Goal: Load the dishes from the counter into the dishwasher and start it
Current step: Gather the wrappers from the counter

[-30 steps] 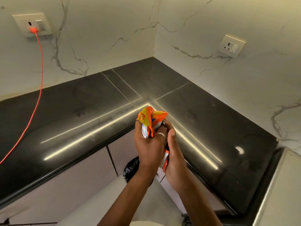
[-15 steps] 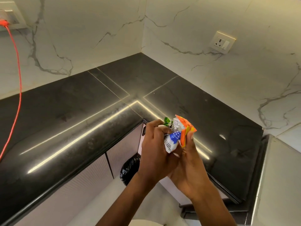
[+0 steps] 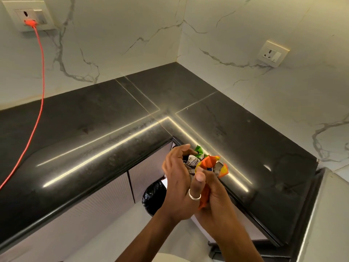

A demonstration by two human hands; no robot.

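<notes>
A crumpled orange, green and white wrapper (image 3: pixel 204 162) is held between both hands in front of the inner corner of the black L-shaped counter (image 3: pixel 105 129). My left hand (image 3: pixel 179 184), with a ring on one finger, curls over the wrapper from the left. My right hand (image 3: pixel 217 193) grips its lower part from below and the right. No dishes and no dishwasher are in sight.
A bin with a black liner (image 3: pixel 153 197) stands on the floor under the hands, by the cabinet fronts (image 3: pixel 147 167). An orange cable (image 3: pixel 38 87) runs from the left wall socket (image 3: pixel 31 17) down across the counter. A second socket (image 3: pixel 272 53) is on the right wall. A steel surface (image 3: pixel 330 214) sits at the right edge.
Both hands have worked the wrapper into a tighter ball and shifted a little right and down. The camera view has swung slightly between frames.
</notes>
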